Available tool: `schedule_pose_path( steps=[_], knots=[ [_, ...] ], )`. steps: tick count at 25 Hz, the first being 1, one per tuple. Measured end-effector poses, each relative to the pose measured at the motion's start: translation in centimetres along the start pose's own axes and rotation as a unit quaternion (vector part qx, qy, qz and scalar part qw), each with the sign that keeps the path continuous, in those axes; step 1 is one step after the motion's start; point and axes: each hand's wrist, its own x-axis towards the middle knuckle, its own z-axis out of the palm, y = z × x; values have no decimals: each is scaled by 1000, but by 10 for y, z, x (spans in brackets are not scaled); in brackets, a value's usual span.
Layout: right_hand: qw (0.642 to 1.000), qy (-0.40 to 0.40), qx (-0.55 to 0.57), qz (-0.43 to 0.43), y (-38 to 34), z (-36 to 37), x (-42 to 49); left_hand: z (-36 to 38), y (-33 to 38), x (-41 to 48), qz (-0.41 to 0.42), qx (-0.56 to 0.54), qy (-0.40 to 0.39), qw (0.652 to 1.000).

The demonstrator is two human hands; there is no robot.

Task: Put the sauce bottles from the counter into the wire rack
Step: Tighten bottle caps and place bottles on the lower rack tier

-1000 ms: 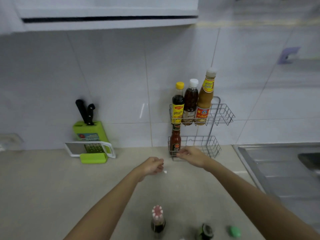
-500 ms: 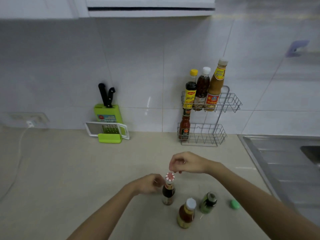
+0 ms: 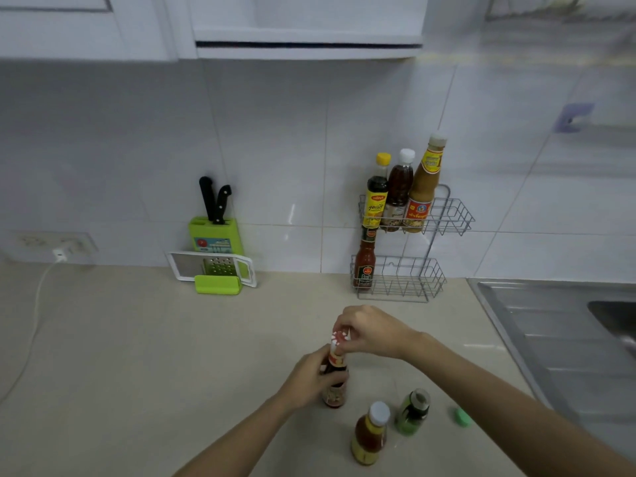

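A dark sauce bottle [image 3: 335, 394] with a red-and-white cap stands on the beige counter. My left hand [image 3: 309, 378] wraps its body and my right hand [image 3: 370, 330] pinches its cap from above. Close by stand an orange sauce bottle [image 3: 370, 435] with a white cap and an uncapped green bottle [image 3: 413, 411]. A loose green cap [image 3: 461, 417] lies to their right. The two-tier wire rack [image 3: 444, 218] stands against the wall. Three bottles [image 3: 399, 191] fill its upper shelf and a red sauce bottle [image 3: 365, 261] sits at the lower shelf's left end.
A green knife block [image 3: 215, 232] with two black-handled knives and a white-green grater [image 3: 213, 270] stand at the back left. A white cable [image 3: 34, 318] runs from a wall socket. A steel sink [image 3: 564, 339] borders the counter on the right. Cabinets hang overhead.
Both hands came back from the rack towards me and closed on the dark bottle, left on its body, right on its cap. The camera tilted down, showing the near bottles.
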Motion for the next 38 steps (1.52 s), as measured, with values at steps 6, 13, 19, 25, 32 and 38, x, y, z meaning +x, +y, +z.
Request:
schedule_pose_path(
  steps=[6,13,19,25,32,38],
  knots=[
    [997,71,8,-13,22,-113,35,-56,90,53,68,-28,34,997],
    [996,63,24,-51,28,-217,35,-106,169,87,146,-33,-18,989],
    [982,41,-171,-68,22,-250,32,-116,203,94,162,-29,-43,985],
    [930,40,-355,-86,12,-244,25,-101,213,93,162,-36,-48,985],
    [928,45,-369,8,11,-249,26,-102,222,95,147,-49,-58,986],
    [880,92,-465,-6,15,-229,23,-90,211,100,161,2,-20,987]
  ],
)
